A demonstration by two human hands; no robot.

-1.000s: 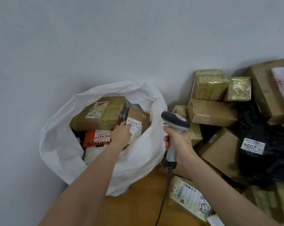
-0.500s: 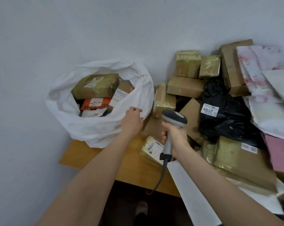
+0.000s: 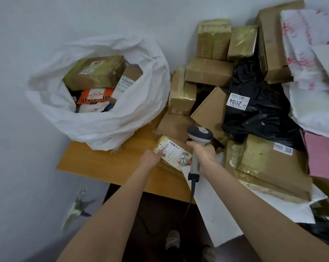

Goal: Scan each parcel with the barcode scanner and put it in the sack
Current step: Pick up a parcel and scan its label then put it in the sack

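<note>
Head view: the labelled parcel (image 3: 172, 155) lies at the front edge of the desk (image 3: 103, 159) near the sack (image 3: 103, 127), touched by the left hand (image 3: 150, 159) (grip can't be told). The scanner (image 3: 199, 134) is clasped by the fingers (image 3: 191, 143) of the right hand (image 3: 204, 155) — the barcode should be kept uncovered and tilted up.

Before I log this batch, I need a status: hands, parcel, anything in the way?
Copy. Hands: left hand on labelled parcel, grip unclear; right hand grips scanner. Open sack part full. Nothing between parcel and sack.
</note>
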